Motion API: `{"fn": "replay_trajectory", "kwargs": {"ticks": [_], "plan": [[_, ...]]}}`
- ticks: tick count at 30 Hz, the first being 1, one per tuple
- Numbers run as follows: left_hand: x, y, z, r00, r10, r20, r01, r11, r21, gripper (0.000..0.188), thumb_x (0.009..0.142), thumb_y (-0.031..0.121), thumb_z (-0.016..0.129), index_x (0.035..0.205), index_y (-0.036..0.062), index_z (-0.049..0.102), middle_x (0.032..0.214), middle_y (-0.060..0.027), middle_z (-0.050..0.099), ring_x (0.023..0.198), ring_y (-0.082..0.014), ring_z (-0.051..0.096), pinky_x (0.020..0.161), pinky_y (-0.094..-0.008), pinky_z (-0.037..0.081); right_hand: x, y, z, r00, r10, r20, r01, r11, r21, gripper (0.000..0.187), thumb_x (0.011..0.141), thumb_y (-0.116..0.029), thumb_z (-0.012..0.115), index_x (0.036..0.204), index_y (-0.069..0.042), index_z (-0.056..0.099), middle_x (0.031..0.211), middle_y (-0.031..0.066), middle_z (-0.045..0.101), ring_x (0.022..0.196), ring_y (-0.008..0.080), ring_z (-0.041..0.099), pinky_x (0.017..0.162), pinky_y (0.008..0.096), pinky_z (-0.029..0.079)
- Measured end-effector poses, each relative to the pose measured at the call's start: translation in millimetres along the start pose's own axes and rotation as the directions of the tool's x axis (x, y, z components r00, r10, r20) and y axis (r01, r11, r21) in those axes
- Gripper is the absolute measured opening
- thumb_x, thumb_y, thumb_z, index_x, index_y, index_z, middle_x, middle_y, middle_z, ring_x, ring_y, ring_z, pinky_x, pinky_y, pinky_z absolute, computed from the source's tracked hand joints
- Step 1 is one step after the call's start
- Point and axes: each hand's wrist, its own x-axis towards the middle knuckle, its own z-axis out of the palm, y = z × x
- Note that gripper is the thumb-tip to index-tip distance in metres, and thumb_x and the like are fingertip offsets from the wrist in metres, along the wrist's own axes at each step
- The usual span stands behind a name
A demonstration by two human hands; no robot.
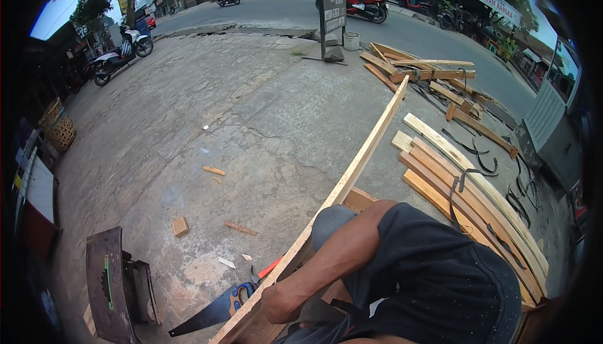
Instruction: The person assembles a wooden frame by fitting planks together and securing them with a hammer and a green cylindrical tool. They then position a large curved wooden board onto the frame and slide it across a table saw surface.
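Observation:
My right hand (281, 303) is curled closed against the side of a long pale wooden plank (339, 190). The plank rises slantwise from the lower edge toward the far right. What the fingers grip is hidden. Beneath the plank lies a handsaw (207, 311) with a dark blade and a blue handle, next to a red-orange tool handle (270, 267). Under my forearm, more brown wood and a dark flat piece (320, 312) show in part. Only a sliver of skin at the bottom edge may belong to my left arm; its fingers cannot be made out.
A dark metal stand with a slotted top (107, 281) is at lower left. Wood offcuts (180, 226) dot the concrete. Several planks (477, 199) lie at right, with black straps and a lumber heap (433, 75) beyond. Farther off are a signboard (331, 5), a parked scooter (122, 55) and road traffic.

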Motion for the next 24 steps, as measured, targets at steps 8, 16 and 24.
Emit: {"fn": "replay_trajectory", "kwargs": {"ticks": [8, 16, 24], "plan": [[-32, 94, 5, 0.96, 0.274, -0.062, -0.232, 0.896, 0.379, 0.039, 0.099, 0.031, 0.064, 0.115, -0.0039, 0.067, 0.115, -0.0244, 0.067, 0.106, -0.0425, 0.061, 0.095, -0.0477, 0.047, -93, 22, -88, 0.995, 0.092, 0.045, -0.099, 0.979, 0.177, 0.039, 0.092, -0.023, 0.064, 0.126, -0.003, 0.064, 0.107, 0.0233, 0.071, 0.105, 0.0368, 0.069, 0.087, 0.0482, 0.054], [-34, 190, 76, 0.814, 0.574, 0.085, -0.514, 0.644, 0.567, 0.04, 0.077, 0.042, 0.081, 0.098, 0.0108, 0.068, 0.092, -0.0045, 0.063, 0.096, -0.0235, 0.06, 0.106, -0.0519, 0.034, -215, 83, 11, 0.792, 0.61, -0.026, -0.574, 0.758, 0.311, 0.091, 0.071, -0.026, 0.088, 0.149, -0.008, 0.045, 0.132, 0.0201, 0.062, 0.126, 0.0386, 0.058, 0.107, 0.0505, 0.044], [52, 226, 93, 0.769, 0.614, -0.176, -0.399, 0.677, 0.618, 0.05, 0.087, 0.044, 0.073, 0.119, 0.0053, 0.068, 0.121, -0.0161, 0.065, 0.124, -0.0318, 0.055, 0.118, -0.0499, 0.031, -206, 200, 56, 0.717, 0.673, -0.182, -0.378, 0.594, 0.71, 0.057, 0.074, -0.007, 0.081, 0.128, -0.001, 0.065, 0.103, 0.0213, 0.075, 0.091, 0.0304, 0.075, 0.084, 0.0404, 0.056]]}}
